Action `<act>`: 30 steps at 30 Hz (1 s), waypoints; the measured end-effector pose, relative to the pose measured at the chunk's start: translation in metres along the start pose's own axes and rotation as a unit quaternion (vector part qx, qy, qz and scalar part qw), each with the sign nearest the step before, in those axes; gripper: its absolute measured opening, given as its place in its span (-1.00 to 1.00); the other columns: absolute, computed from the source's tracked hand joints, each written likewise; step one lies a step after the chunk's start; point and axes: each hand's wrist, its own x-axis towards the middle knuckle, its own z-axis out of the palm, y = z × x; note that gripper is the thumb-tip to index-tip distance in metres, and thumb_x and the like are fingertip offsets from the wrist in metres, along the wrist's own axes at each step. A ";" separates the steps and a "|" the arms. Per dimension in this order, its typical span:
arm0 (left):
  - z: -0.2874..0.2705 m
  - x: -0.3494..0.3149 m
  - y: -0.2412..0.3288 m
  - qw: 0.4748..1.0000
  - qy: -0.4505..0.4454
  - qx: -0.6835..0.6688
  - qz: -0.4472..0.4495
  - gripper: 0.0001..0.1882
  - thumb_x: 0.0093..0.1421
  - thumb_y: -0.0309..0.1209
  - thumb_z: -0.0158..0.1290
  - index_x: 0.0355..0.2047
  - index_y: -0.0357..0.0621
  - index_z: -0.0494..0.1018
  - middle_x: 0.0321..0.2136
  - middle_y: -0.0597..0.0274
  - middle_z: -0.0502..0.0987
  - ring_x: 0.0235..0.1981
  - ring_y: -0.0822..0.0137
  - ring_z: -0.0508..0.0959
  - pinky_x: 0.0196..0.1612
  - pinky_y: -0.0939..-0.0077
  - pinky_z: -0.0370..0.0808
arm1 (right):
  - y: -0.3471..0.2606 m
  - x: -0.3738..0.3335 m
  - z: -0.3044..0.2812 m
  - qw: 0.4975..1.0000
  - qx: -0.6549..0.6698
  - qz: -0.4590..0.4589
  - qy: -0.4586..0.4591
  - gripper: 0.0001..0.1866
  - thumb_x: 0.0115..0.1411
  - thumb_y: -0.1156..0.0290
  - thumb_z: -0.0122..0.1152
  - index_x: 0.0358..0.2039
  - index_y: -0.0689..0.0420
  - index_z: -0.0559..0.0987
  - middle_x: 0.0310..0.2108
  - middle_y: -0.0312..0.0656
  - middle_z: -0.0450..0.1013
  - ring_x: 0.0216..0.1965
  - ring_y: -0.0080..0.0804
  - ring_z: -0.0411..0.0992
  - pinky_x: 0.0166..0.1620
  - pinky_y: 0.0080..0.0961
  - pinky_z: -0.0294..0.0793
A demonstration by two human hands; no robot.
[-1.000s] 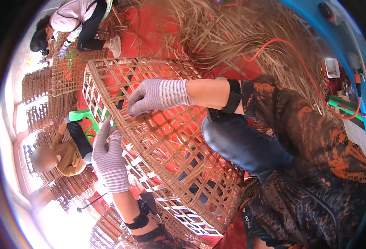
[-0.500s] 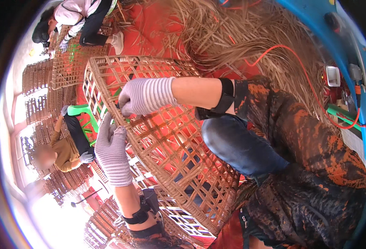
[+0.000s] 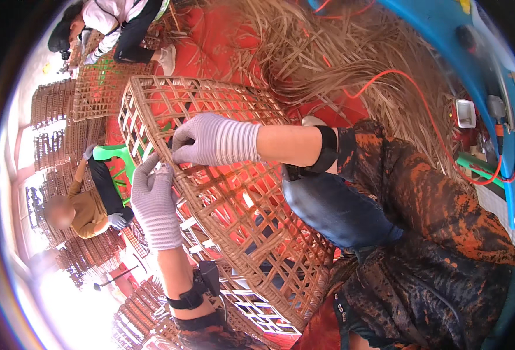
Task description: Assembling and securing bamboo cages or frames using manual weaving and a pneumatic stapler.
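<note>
An open-weave brown basket (image 3: 234, 216), woven from flat cane strips, lies tilted across the middle in front of me. My left hand (image 3: 155, 204), in a pale striped knit glove, is at the basket's long edge, thumb and fingers pinched on it. Just above and to the right, my right hand (image 3: 214, 140) wears the same kind of glove. Its fingers are curled closed at that same edge; a small dark bit shows by the fingertips, too small to name. Any strip inside those fingers is hidden.
Loose cane strips (image 3: 327, 52) heap on the red floor at the far right, crossed by an orange hose (image 3: 412, 67). A green stool (image 3: 113, 154) and two co-workers (image 3: 85, 213) are at left. Stacked woven panels (image 3: 53, 108) stand behind them.
My right hand has shifted slightly right and down, with its wrist turned a little. My left hand stays at the basket's edge, moved only slightly.
</note>
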 end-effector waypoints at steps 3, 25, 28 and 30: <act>0.000 0.006 0.000 1.000 -0.006 0.007 -0.015 -0.69 0.17 -0.47 0.03 -0.08 -0.31 0.41 -0.56 0.39 0.42 -0.72 0.66 0.25 -0.71 0.77 0.12 | -0.005 -0.011 -0.002 0.998 0.006 -0.036 0.046 -0.78 0.09 0.32 0.23 -0.27 0.11 0.58 -0.44 -0.11 0.53 -0.36 -0.24 0.53 -0.24 -0.40 0.49; 0.000 0.014 -0.004 0.995 0.004 -0.079 -0.055 -0.70 0.04 -0.50 0.10 -0.19 -0.35 0.42 -0.50 0.29 0.49 -0.61 0.60 0.38 -0.59 0.78 0.26 | 0.018 0.034 -0.024 0.910 -0.094 -0.388 -0.116 -0.73 0.12 0.44 0.17 -0.13 0.09 0.50 -0.27 -0.11 0.44 -0.17 -0.09 0.43 -0.12 -0.28 0.45; -0.002 0.014 -0.003 0.995 0.008 -0.085 -0.059 -0.69 0.03 -0.51 0.10 -0.18 -0.35 0.42 -0.47 0.26 0.50 -0.56 0.59 0.42 -0.57 0.79 0.28 | 0.017 0.035 -0.021 0.906 -0.091 -0.398 -0.109 -0.73 0.11 0.44 0.18 -0.13 0.09 0.50 -0.27 -0.11 0.43 -0.18 -0.08 0.43 -0.14 -0.27 0.45; -0.002 0.014 -0.005 0.994 0.010 -0.095 -0.055 -0.68 0.02 -0.50 0.10 -0.18 -0.35 0.42 -0.45 0.24 0.51 -0.55 0.59 0.43 -0.56 0.79 0.29 | 0.022 0.034 -0.020 0.907 -0.089 -0.399 -0.106 -0.73 0.10 0.43 0.19 -0.14 0.09 0.50 -0.27 -0.11 0.43 -0.18 -0.08 0.43 -0.14 -0.27 0.45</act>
